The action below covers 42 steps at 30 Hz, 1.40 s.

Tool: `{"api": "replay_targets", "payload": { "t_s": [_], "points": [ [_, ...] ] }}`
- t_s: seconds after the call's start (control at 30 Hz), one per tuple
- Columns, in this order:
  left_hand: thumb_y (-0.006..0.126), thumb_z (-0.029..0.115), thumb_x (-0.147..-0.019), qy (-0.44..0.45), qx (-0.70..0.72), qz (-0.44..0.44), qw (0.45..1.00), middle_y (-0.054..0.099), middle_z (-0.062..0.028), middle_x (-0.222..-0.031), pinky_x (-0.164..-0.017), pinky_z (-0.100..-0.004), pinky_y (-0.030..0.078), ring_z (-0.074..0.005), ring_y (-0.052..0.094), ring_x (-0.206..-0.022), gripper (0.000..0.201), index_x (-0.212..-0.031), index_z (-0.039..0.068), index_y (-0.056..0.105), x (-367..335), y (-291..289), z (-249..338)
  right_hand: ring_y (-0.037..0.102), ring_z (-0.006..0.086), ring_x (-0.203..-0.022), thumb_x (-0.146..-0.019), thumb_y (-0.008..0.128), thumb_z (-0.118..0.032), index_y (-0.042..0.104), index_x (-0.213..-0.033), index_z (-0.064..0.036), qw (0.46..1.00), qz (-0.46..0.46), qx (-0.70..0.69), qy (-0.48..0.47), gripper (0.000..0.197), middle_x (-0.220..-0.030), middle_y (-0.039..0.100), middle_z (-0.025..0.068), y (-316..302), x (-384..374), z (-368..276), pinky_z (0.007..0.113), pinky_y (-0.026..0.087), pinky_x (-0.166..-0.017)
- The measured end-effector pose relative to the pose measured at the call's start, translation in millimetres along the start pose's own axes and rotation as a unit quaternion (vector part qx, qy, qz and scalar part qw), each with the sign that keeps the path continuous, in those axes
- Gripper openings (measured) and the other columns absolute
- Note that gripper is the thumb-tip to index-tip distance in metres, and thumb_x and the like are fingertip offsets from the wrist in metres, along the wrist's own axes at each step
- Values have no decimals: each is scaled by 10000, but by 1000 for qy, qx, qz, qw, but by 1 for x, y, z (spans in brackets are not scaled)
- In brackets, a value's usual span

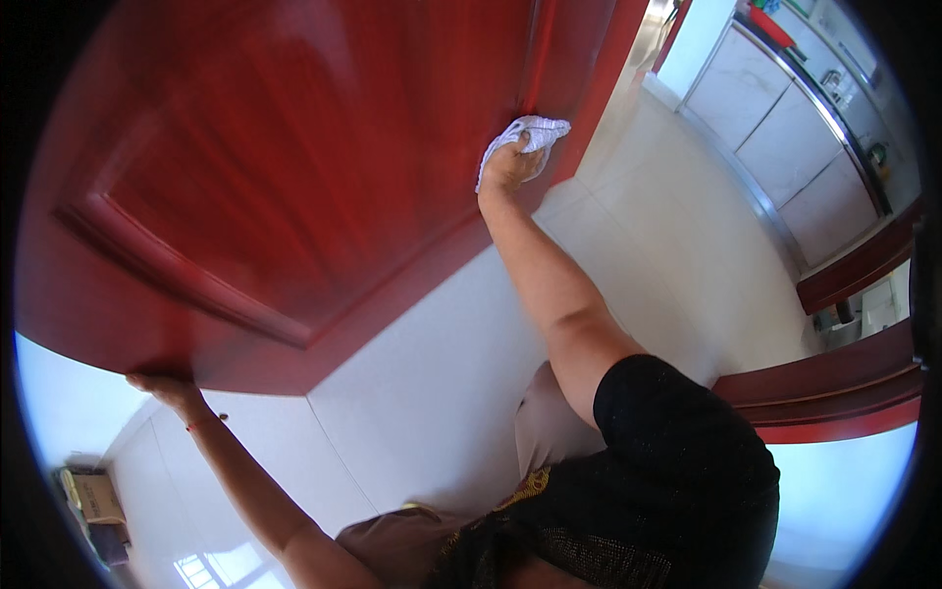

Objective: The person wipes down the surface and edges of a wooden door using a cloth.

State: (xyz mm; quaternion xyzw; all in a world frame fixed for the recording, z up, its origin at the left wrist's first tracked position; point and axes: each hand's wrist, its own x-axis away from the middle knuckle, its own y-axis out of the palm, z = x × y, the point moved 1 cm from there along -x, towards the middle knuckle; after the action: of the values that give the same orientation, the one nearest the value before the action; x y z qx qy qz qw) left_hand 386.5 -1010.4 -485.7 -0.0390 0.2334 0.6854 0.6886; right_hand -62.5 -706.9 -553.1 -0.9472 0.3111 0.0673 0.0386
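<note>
A dark red wooden door (265, 177) with raised panel moulding fills the upper left of the head view. My right hand (511, 165) is closed round a white cloth (540, 130) and presses it against the door's face, near the side edge at the right. Part of the cloth bunches out beyond my fingers. At the lower left, my left hand (169, 389) grips the door's other edge, and the door hides some of its fingers. A thin red string circles that wrist.
Pale floor tiles (392, 363) lie below the door. Through a doorway on the right stands a counter with light cabinet doors (790, 142) and a red item on top. A dark red door frame (824, 388) is close at my right. A cardboard box (96, 498) sits at far left.
</note>
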Motion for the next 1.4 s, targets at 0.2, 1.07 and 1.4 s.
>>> {"api": "replay_targets", "payload": {
  "t_s": [0.2,1.07,1.4],
  "points": [
    [243,699,-828,22,6,-5,1000,272,-148,-1396,-1026,-462,301,-333,301,-1248,828,-1378,79,246,-8,-9,-8,381,310,-1232,-885,394,-414,343,-1329,-5,880,-48,-267,390,606,-1339,399,171,5,8,40,416,315,-1024],
    [244,583,-906,-13,96,-29,995,318,-146,-1368,-1029,-382,278,-287,330,-1235,726,-1352,12,268,-1,1,0,105,445,-1327,-805,455,-396,247,-1366,15,827,-160,-72,-534,726,-1440,117,268,-27,127,-152,636,137,-981],
    [238,535,-923,4,27,-7,1000,335,-155,-1351,-1021,-370,274,-278,338,-1219,680,-1333,-4,292,-1,1,-1,232,377,-1305,-828,442,-405,308,-1327,20,871,-48,-61,-486,669,-1413,258,205,-16,23,-132,519,220,-1032]
  ]
}}
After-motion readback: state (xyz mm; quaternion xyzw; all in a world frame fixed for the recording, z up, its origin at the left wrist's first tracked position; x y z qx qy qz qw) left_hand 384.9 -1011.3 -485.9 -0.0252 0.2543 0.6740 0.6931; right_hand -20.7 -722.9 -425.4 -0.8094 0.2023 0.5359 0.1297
